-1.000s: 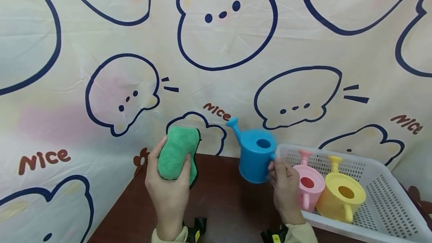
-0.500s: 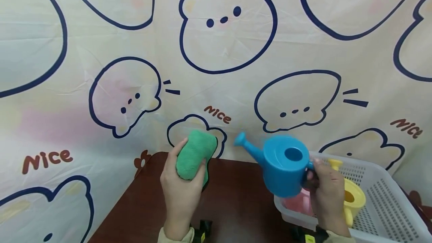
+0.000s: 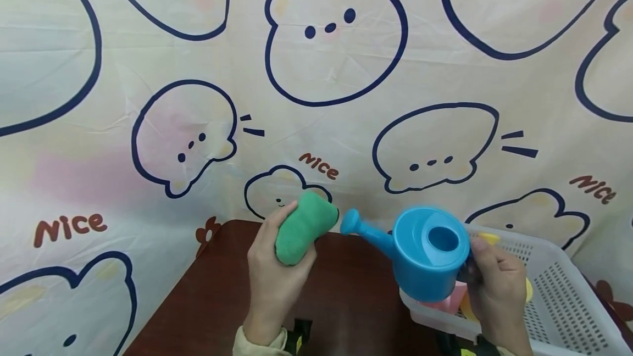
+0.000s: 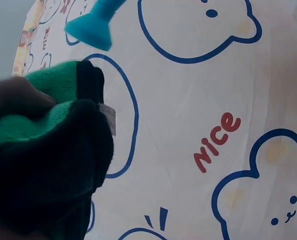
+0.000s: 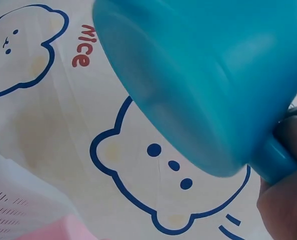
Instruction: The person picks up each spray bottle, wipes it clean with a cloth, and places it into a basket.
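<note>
In the head view my left hand grips a green plush pad above the table, tilted to the right. Up close in the left wrist view, the pad has a dark backing and a small pale tag. The handle of a blue toy watering can is in my right hand. Its spout points left, with the nozzle close to the pad but apart from it. The can's base fills much of the right wrist view; fingers curl round the handle at the right edge there.
A white perforated basket stands at the right. In it are a pink watering can and a yellow one, mostly hidden behind my right hand and the blue can. Behind the dark brown table hangs a printed cloth.
My right hand has moved right with the blue watering can, now in front of the basket's left part. The left hand has moved right with the pad, which has tilted further to the right.
</note>
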Motion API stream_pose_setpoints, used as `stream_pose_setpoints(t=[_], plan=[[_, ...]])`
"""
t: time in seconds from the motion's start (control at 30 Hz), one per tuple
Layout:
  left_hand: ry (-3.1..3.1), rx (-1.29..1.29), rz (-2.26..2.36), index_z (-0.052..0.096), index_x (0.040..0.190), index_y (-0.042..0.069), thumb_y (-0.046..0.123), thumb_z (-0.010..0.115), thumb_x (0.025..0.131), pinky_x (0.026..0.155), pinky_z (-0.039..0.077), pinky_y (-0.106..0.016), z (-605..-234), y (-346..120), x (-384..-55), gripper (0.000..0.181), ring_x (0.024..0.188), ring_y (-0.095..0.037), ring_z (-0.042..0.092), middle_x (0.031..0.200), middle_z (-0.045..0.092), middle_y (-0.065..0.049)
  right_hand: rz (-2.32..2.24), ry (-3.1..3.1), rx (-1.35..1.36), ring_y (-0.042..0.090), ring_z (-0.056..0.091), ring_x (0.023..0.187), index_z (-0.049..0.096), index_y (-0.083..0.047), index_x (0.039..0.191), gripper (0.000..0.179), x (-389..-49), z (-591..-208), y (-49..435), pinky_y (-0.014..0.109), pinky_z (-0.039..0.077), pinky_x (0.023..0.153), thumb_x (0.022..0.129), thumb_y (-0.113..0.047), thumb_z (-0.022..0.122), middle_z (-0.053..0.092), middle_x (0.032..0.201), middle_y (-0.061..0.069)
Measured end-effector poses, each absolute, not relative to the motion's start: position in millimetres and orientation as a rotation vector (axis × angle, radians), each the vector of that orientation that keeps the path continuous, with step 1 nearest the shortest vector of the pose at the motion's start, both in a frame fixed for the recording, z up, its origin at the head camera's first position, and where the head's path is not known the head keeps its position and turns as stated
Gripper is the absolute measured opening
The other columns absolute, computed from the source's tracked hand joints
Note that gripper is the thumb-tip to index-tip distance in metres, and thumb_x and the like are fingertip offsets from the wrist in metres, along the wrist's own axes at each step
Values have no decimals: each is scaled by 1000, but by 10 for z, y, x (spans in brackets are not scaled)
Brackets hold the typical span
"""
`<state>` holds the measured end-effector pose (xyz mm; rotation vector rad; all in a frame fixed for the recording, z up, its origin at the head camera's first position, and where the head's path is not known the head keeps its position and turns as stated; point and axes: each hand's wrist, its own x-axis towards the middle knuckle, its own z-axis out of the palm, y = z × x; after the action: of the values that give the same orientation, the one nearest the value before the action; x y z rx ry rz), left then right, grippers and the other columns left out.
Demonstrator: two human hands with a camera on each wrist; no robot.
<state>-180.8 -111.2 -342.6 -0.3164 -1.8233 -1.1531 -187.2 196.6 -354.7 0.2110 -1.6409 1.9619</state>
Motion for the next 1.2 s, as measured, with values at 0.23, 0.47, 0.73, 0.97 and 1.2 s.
stream_pose_setpoints(t=[0.23,0.47,0.73,0.97,1.2], plan=[[-1835,-471,-1084,65,135,14,-17,84,68,96,61,-56,-3457,-1098,-1820,77,127,-31,67,136,67,-9,1946,-1717,237,16,43,50,48,-2,56,54,-1820,-3547,1960,21,47,49,110,-7,50,41,53,3],[-1906,-527,-988,63,139,15,-16,87,68,92,61,-56,-3459,-1082,-1841,81,130,-35,63,142,62,-10,1903,-1718,316,14,52,51,72,1,72,42,-1795,-3519,1943,19,55,53,108,-1,50,48,54,4],[-1930,-544,-871,66,137,20,-11,91,70,92,61,-51,-3474,-1093,-1877,77,125,-30,63,139,65,-7,1791,-1810,109,16,50,52,66,3,65,43,-1730,-3416,1858,20,55,58,106,-6,58,43,49,3],[-1991,-526,-827,68,134,21,-5,92,74,96,61,-50,-3475,-1082,-1872,69,125,-29,64,136,67,-6,1746,-1800,36,14,53,49,54,4,59,49,-1713,-3405,1846,20,59,54,106,-8,60,47,51,5],[-2043,-515,-821,69,134,24,-5,93,73,95,61,-48,-3452,-1075,-1844,71,123,-26,64,136,66,-3,1711,-1798,-15,15,47,45,46,4,56,53,-1720,-3412,1847,18,56,51,105,-11,62,43,49,2]])
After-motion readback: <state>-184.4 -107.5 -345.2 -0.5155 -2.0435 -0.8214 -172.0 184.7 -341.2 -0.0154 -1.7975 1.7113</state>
